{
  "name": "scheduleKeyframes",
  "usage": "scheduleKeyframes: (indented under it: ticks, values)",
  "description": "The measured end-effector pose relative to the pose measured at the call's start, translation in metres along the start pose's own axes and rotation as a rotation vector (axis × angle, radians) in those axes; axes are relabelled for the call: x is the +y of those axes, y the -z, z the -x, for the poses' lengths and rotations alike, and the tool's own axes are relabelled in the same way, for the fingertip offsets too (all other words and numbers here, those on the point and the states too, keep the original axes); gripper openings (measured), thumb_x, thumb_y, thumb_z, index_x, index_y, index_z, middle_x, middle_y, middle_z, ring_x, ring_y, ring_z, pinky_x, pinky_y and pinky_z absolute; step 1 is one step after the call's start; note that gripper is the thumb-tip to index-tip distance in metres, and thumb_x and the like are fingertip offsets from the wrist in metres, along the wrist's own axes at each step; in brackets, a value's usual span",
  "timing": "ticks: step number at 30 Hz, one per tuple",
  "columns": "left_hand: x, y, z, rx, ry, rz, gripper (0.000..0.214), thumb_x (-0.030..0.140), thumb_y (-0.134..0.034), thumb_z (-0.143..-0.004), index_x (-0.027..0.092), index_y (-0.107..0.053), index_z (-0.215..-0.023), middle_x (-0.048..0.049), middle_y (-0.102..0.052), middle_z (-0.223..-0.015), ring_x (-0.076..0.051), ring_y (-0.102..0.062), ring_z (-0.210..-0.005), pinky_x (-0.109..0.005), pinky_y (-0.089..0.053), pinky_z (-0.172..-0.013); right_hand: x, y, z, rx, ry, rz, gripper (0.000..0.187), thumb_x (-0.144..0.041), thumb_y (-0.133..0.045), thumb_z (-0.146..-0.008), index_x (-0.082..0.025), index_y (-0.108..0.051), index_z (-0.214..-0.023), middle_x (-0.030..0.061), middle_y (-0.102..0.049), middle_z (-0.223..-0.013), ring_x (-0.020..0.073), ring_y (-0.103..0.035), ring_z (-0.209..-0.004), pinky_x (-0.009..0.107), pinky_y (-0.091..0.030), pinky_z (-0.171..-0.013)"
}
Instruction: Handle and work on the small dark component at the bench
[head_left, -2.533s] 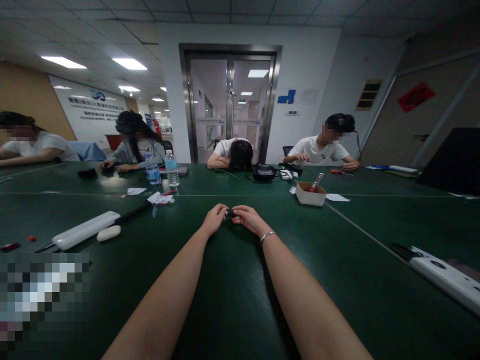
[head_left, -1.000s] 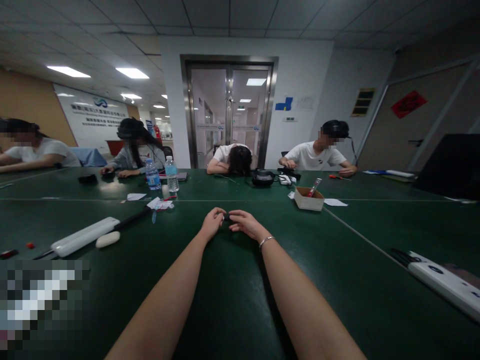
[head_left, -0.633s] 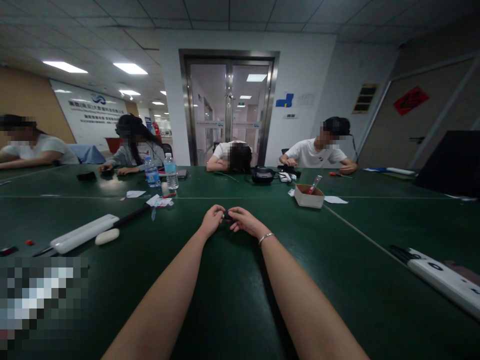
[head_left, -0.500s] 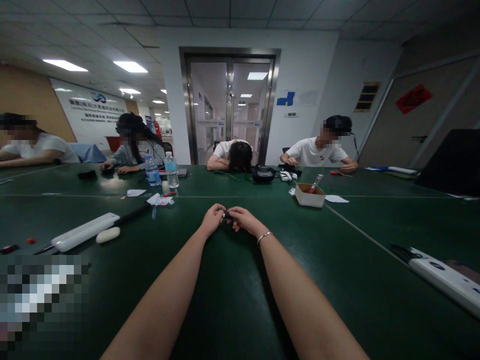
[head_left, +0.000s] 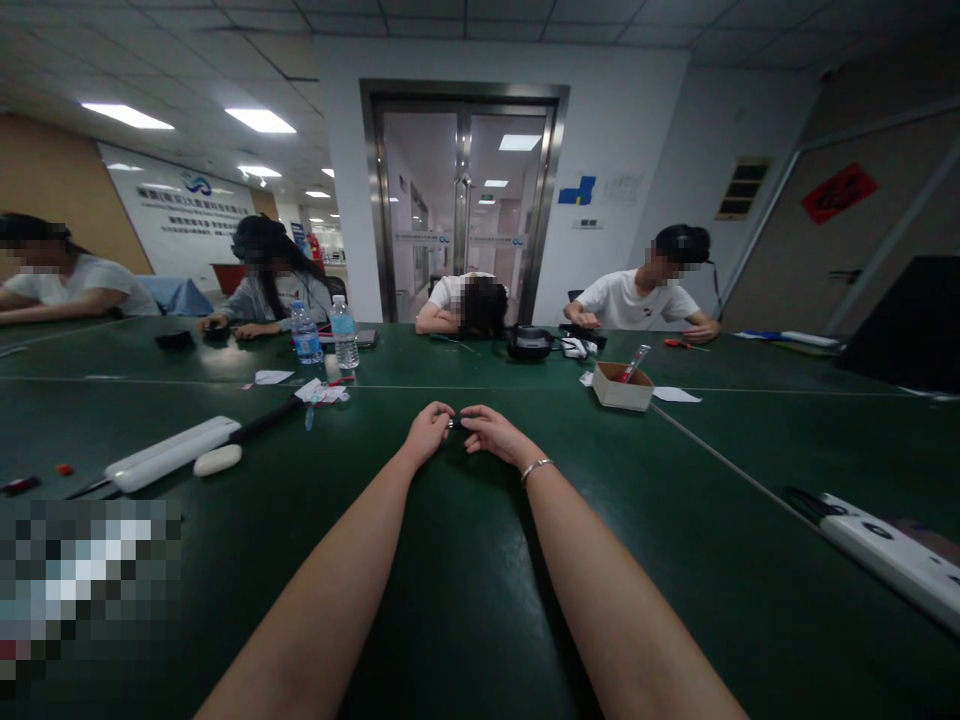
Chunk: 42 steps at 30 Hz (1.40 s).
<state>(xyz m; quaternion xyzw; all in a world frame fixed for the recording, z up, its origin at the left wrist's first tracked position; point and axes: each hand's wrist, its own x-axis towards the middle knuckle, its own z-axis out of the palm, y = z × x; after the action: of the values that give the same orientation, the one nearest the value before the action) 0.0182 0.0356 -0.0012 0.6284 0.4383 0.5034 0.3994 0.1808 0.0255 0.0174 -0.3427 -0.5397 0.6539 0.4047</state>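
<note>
Both my arms stretch out over the dark green table point(head_left: 465, 600). My left hand point(head_left: 427, 432) and my right hand point(head_left: 491, 433) meet at the fingertips, each curled around a small dark object point(head_left: 455, 423) pinched between them just above the tabletop. The object is too small and too hidden to name. A thin bracelet circles my right wrist.
A white power strip point(head_left: 174, 453) and a white oval piece point(head_left: 217, 460) lie to the left. Two water bottles point(head_left: 344, 339) stand further back. A small cardboard box point(head_left: 620, 387) sits right of centre, another white strip point(head_left: 892, 555) at the right. Several people sit along the far edge.
My hands stay together on the small dark object, with only slight finger shifts. The view has wobbled a little up and down.
</note>
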Motion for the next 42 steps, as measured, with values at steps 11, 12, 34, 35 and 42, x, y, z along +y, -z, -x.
scheduleKeyframes:
  ticks: [11,12,34,35,42]
  values:
    - [-0.0022,0.0004,-0.001,0.011,-0.01,-0.009,0.014,0.024,-0.044,-0.073,0.017,-0.053,-0.081,0.0055,-0.044,-0.047,-0.009,-0.042,-0.044,-0.02,-0.032,-0.048,0.0052,0.0014,-0.0053,0.071,-0.008,0.039,0.028,-0.028,-0.063,-0.08,-0.016,-0.049,-0.1,0.0016,-0.059,-0.07,0.0095,-0.058,-0.046,0.02,-0.051,-0.042]
    - [-0.0016,0.0003,-0.0009,0.014,-0.005,-0.008,0.014,0.023,-0.044,-0.073,0.017,-0.053,-0.081,0.0056,-0.044,-0.047,-0.009,-0.042,-0.044,-0.02,-0.032,-0.048,0.0056,0.0018,-0.0055,0.064,-0.021,0.058,0.025,-0.032,-0.058,-0.083,-0.015,-0.049,-0.099,0.0017,-0.059,-0.066,0.0095,-0.057,-0.044,0.019,-0.05,-0.04]
    - [-0.0042,0.0007,0.0,0.006,0.006,-0.035,0.015,0.025,-0.045,-0.075,0.017,-0.054,-0.084,0.0055,-0.045,-0.047,-0.009,-0.042,-0.043,-0.019,-0.032,-0.045,0.0061,0.0034,-0.0033,0.024,0.029,0.01,0.022,-0.014,-0.061,-0.076,-0.016,-0.051,-0.095,-0.0013,-0.057,-0.064,0.0096,-0.057,-0.046,0.02,-0.049,-0.042]
    - [-0.0031,0.0008,0.0009,0.001,0.01,-0.05,0.015,0.025,-0.045,-0.075,0.017,-0.054,-0.084,0.0055,-0.046,-0.047,-0.009,-0.042,-0.043,-0.019,-0.032,-0.045,0.0062,0.0038,-0.0031,0.015,0.046,0.004,0.028,-0.009,-0.062,-0.072,-0.016,-0.051,-0.096,-0.0025,-0.057,-0.065,0.0089,-0.056,-0.046,0.019,-0.049,-0.043]
    - [0.0025,0.0,0.0041,-0.036,0.006,-0.067,0.028,0.043,-0.046,-0.079,0.016,-0.054,-0.079,0.0054,-0.045,-0.044,-0.009,-0.04,-0.04,-0.02,-0.03,-0.044,0.0069,0.0067,-0.0031,-0.027,0.057,0.053,0.034,0.001,-0.062,-0.063,-0.014,-0.055,-0.093,-0.0026,-0.058,-0.064,0.0068,-0.054,-0.046,0.018,-0.048,-0.046]
